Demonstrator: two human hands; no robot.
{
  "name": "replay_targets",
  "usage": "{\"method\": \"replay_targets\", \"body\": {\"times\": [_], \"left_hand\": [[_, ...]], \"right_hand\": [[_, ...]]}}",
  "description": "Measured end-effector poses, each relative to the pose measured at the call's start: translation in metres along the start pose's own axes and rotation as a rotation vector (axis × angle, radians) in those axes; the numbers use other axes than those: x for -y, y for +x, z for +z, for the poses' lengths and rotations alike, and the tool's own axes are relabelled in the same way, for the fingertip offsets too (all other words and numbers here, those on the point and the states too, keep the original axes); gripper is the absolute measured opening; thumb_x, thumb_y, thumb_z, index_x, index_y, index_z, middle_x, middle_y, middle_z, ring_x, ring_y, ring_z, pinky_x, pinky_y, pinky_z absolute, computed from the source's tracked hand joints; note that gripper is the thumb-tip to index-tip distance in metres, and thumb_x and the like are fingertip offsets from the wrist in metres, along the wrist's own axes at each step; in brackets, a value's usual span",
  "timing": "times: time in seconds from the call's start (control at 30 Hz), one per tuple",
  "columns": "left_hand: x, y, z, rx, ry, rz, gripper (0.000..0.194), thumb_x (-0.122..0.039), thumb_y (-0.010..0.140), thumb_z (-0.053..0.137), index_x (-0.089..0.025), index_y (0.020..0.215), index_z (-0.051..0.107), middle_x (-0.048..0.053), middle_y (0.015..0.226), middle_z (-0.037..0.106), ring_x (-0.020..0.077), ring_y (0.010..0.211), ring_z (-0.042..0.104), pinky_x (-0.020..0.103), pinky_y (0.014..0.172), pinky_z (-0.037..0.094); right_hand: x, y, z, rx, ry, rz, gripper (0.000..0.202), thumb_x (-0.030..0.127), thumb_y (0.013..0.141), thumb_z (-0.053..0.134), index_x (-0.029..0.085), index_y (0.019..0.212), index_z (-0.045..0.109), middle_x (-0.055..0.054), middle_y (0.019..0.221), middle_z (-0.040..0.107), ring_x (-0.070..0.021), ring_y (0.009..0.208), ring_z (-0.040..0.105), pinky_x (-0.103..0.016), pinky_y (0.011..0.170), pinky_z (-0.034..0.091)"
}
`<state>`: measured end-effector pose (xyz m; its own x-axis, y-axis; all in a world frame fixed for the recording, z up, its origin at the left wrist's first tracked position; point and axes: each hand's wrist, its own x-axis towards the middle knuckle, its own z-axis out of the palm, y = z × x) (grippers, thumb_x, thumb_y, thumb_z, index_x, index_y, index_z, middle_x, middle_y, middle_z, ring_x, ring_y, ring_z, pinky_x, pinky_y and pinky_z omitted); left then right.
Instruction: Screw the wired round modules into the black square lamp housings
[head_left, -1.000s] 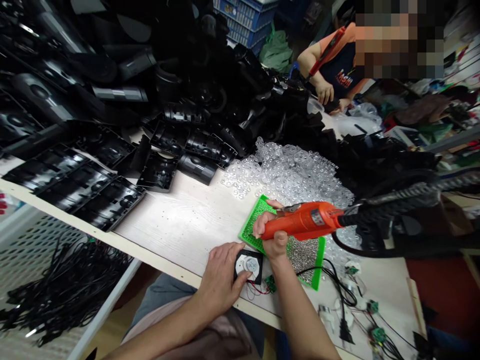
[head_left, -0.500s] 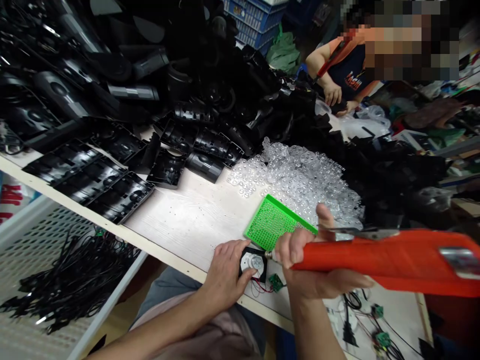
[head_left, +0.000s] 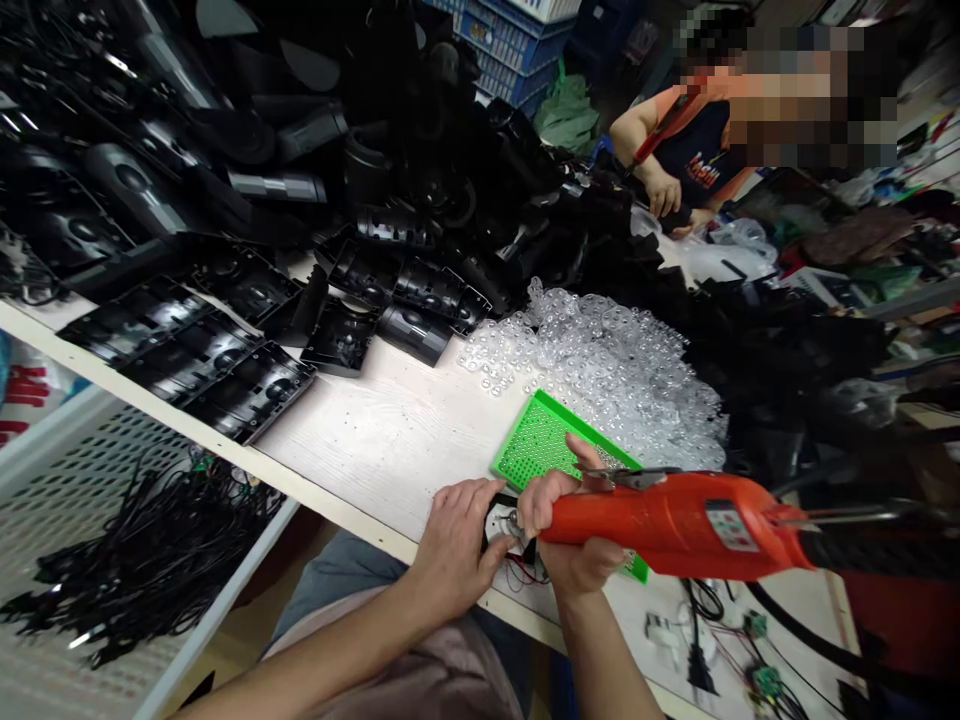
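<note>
My right hand (head_left: 562, 525) is wrapped around an orange-red electric screwdriver (head_left: 667, 525), held nearly level with its tip pointing left. The tip meets a white disc (head_left: 496, 522) set in a small black part near the table's front edge. With fingers on its far side and thumb on the near side, my left hand (head_left: 459, 535) grips this black part. Thin red and dark wires (head_left: 517, 572) come out on the near side. Just beyond my hands lies a green perforated tray (head_left: 555, 408) with small screws in it, partly covered by my right hand and the screwdriver.
Clear plastic discs (head_left: 615, 360) are heaped behind the tray. Black plastic shells (head_left: 247, 390) cover the left and back. Left of the table, a white crate (head_left: 247, 580) holds black cords. Circuit boards (head_left: 766, 682) with wires lie right. A co-worker (head_left: 660, 190) sits across.
The screwdriver and my right hand have moved left and slightly down, bringing the tip from the part's edge onto the white disc. My left hand stays on the part.
</note>
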<state>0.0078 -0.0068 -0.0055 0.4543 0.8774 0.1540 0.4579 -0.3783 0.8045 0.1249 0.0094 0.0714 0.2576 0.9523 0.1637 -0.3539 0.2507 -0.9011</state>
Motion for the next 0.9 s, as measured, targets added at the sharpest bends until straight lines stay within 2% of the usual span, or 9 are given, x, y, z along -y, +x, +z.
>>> {"method": "replay_targets", "body": {"times": [0.13,0.33,0.4,0.5,0.63,0.77,0.9], "left_hand": [[0.0,-0.001,0.001,0.011,-0.021,-0.016,0.044,-0.034,0.091,0.053,-0.022,0.131,0.04,0.011,0.121,0.059,0.0279,0.113,0.053,0.047,0.094,0.04],[0.003,-0.002,-0.001,-0.036,-0.079,0.045,0.065,-0.026,0.081,0.058,-0.021,0.14,0.032,0.014,0.135,0.049,0.0303,0.127,0.042,0.05,0.103,0.034],[0.003,-0.004,-0.007,-0.068,-0.106,0.06,0.059,-0.025,0.083,0.054,-0.021,0.139,0.036,0.013,0.132,0.05,0.0287,0.125,0.044,0.049,0.102,0.035],[0.001,-0.007,-0.022,-0.095,-0.094,0.051,0.039,-0.031,0.09,0.051,-0.023,0.128,0.051,0.01,0.117,0.06,0.0258,0.113,0.052,0.045,0.094,0.04],[-0.003,-0.011,-0.039,-0.039,-0.039,0.053,0.023,-0.035,0.094,0.051,-0.026,0.107,0.068,0.004,0.093,0.067,0.021,0.092,0.058,0.039,0.082,0.041],[-0.004,-0.012,-0.043,-0.03,-0.039,0.049,0.02,-0.031,0.094,0.053,-0.029,0.1,0.072,0.001,0.084,0.069,0.0187,0.085,0.06,0.036,0.077,0.04],[-0.001,-0.014,-0.04,-0.026,-0.137,0.018,0.018,-0.034,0.092,0.057,-0.028,0.094,0.074,0.001,0.081,0.069,0.0174,0.081,0.061,0.035,0.076,0.043]], "right_hand": [[-0.001,-0.003,0.004,-0.012,-0.027,0.018,0.083,0.072,0.058,0.071,0.027,0.124,0.052,0.009,0.049,0.047,-0.0095,0.036,0.037,-0.023,0.038,0.036],[0.015,0.003,0.009,-0.023,-0.053,-0.066,0.079,0.077,0.062,0.063,0.027,0.122,0.056,0.009,0.046,0.045,-0.0101,0.034,0.036,-0.024,0.037,0.035],[0.02,0.004,0.01,-0.009,-0.027,-0.067,0.078,0.078,0.062,0.062,0.028,0.122,0.057,0.009,0.046,0.045,-0.01,0.034,0.035,-0.024,0.036,0.035],[0.023,0.002,0.013,0.004,0.026,-0.053,0.079,0.079,0.062,0.062,0.028,0.122,0.057,0.009,0.046,0.044,-0.0095,0.033,0.034,-0.023,0.035,0.034],[0.023,-0.004,0.02,0.028,0.084,-0.028,0.077,0.078,0.062,0.063,0.029,0.122,0.058,0.008,0.047,0.046,-0.0092,0.034,0.034,-0.022,0.035,0.033],[0.023,-0.007,0.025,0.045,0.114,-0.023,0.08,0.077,0.062,0.063,0.029,0.126,0.056,0.008,0.047,0.047,-0.0101,0.034,0.035,-0.023,0.036,0.034],[0.025,-0.01,0.027,0.046,0.102,-0.013,0.085,0.08,0.063,0.058,0.03,0.131,0.051,0.009,0.047,0.045,-0.0105,0.034,0.034,-0.023,0.035,0.034]]}}
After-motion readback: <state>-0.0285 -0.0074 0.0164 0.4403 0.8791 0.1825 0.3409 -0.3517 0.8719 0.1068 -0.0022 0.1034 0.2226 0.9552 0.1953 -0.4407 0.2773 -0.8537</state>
